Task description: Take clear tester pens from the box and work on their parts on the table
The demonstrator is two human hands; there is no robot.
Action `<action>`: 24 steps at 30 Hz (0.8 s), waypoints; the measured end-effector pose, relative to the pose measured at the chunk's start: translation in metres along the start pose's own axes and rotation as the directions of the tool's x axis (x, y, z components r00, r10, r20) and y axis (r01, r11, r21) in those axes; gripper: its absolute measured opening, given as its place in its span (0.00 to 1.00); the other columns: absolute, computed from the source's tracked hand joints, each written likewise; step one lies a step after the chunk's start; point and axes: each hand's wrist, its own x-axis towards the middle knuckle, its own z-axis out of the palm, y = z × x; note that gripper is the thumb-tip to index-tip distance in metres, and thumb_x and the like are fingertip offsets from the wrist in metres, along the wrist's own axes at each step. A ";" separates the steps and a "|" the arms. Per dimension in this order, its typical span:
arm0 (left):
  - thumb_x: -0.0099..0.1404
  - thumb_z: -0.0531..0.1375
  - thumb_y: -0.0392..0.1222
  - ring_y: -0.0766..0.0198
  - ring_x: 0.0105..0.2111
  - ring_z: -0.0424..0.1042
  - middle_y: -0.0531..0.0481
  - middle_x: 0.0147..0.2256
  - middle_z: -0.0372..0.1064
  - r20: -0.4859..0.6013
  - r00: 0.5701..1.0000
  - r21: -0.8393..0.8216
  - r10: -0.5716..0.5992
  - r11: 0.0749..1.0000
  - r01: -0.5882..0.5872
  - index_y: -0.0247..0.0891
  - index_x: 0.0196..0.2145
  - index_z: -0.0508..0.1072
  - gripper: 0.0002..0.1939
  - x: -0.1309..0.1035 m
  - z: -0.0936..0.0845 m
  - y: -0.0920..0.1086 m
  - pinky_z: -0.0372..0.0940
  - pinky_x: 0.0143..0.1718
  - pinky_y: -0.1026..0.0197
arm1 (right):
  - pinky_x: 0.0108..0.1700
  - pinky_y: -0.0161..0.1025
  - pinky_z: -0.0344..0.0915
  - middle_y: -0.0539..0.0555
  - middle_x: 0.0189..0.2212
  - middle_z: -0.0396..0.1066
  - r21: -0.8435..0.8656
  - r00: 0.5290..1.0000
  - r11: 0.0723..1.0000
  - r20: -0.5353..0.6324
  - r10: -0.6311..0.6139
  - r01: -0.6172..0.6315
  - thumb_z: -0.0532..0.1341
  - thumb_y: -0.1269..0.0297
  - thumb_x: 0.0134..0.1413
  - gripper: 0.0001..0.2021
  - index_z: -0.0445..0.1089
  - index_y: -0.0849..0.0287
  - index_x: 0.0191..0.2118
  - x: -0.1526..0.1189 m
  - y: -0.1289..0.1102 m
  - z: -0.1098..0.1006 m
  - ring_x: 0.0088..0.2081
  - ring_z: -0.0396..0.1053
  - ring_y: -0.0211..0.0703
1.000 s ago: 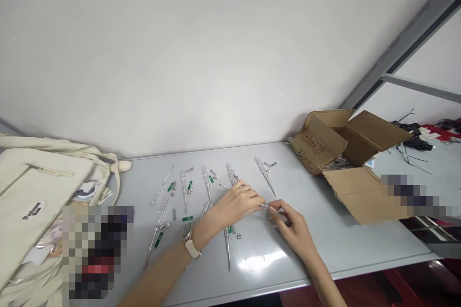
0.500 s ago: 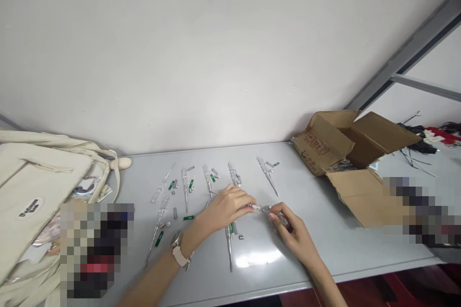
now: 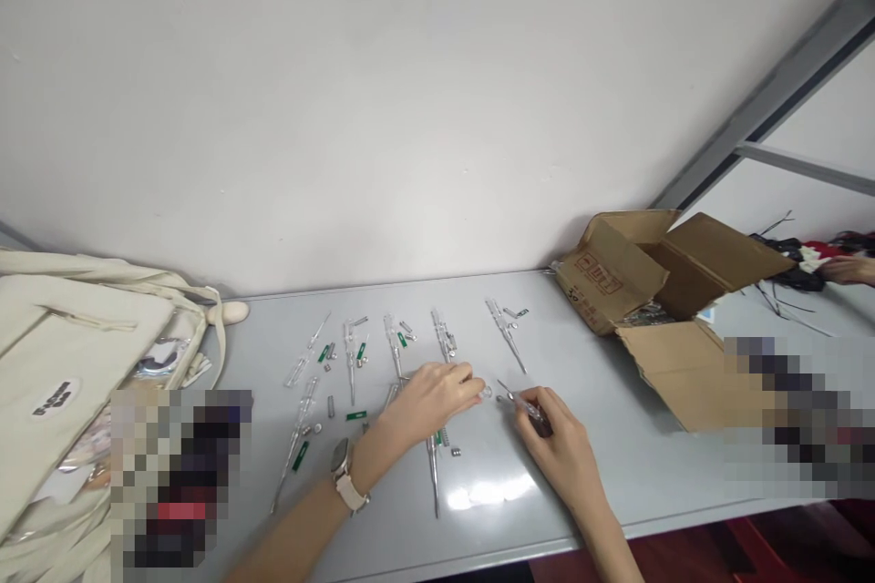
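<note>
My left hand (image 3: 437, 401), with a watch on its wrist, is pinched round a small clear piece whose round end shows at the fingertips. My right hand (image 3: 557, 437) is closed on a thin screwdriver (image 3: 526, 407) with a dark, partly clear handle; its metal tip points up and left. A small metal part (image 3: 501, 399) lies beside that tip. Left of and behind my hands are several clear-handled testers, one of them (image 3: 507, 334) at the back right. Springs, small metal pieces and green strips (image 3: 301, 455) lie beside them. Another tester (image 3: 433, 474) lies below my left hand.
An open cardboard box (image 3: 602, 278) stands at the back right, its flaps spread. A cream bag (image 3: 82, 337) fills the left side. Black cords (image 3: 786, 269) lie at the far right, where another person's hand (image 3: 849, 270) reaches in. The grey table (image 3: 656, 474) meets the wall behind.
My hands have moved slightly apart, and the screwdriver tip now stands away from the clear piece in my left hand. Another person's hand has appeared at the far right.
</note>
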 end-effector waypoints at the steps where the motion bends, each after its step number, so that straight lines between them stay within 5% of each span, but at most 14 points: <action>1: 0.70 0.54 0.36 0.66 0.28 0.67 0.52 0.32 0.65 0.009 1.000 0.035 0.021 0.999 -0.021 0.37 0.38 0.69 0.04 0.003 -0.003 0.002 0.59 0.28 0.63 | 0.34 0.36 0.61 0.51 0.30 0.67 0.008 1.000 1.000 -0.017 0.006 -0.006 0.55 0.58 0.61 0.08 0.64 0.55 0.34 0.000 0.001 0.000 0.29 0.65 0.41; 5: 0.57 0.57 0.18 0.62 0.34 0.67 0.51 0.33 0.65 0.065 0.988 0.169 0.137 0.975 -0.146 0.36 0.35 0.67 0.15 0.015 -0.021 0.013 0.62 0.40 0.59 | 0.32 0.35 0.60 0.50 0.26 0.67 0.048 0.993 0.995 -0.077 0.088 -0.084 0.53 0.58 0.61 0.09 0.65 0.56 0.34 0.001 0.007 -0.002 0.27 0.63 0.40; 12: 0.55 0.61 0.21 0.60 0.30 0.67 0.53 0.27 0.65 0.143 0.963 0.225 0.229 0.940 -0.257 0.36 0.31 0.67 0.12 0.037 -0.033 0.028 0.61 0.41 0.56 | 0.30 0.35 0.58 0.49 0.25 0.68 0.057 0.991 0.992 -0.074 0.113 -0.109 0.53 0.57 0.60 0.11 0.66 0.57 0.33 0.001 0.008 -0.004 0.24 0.61 0.39; 19: 0.53 0.61 0.19 0.60 0.32 0.68 0.53 0.29 0.67 0.084 0.968 0.168 0.237 0.954 -0.249 0.37 0.32 0.67 0.15 0.037 -0.029 0.020 0.60 0.44 0.55 | 0.29 0.34 0.59 0.49 0.26 0.69 0.077 0.993 0.993 -0.064 0.094 -0.089 0.53 0.60 0.59 0.07 0.65 0.56 0.35 0.001 0.003 -0.005 0.25 0.63 0.39; 24: 0.57 0.57 0.19 0.60 0.33 0.68 0.52 0.30 0.69 0.086 0.977 0.171 0.193 0.964 -0.206 0.38 0.32 0.67 0.14 0.033 -0.032 0.014 0.59 0.45 0.55 | 0.32 0.35 0.61 0.50 0.28 0.68 0.050 1.000 0.999 -0.029 0.008 -0.007 0.56 0.52 0.60 0.12 0.63 0.55 0.33 0.000 0.000 -0.004 0.28 0.64 0.40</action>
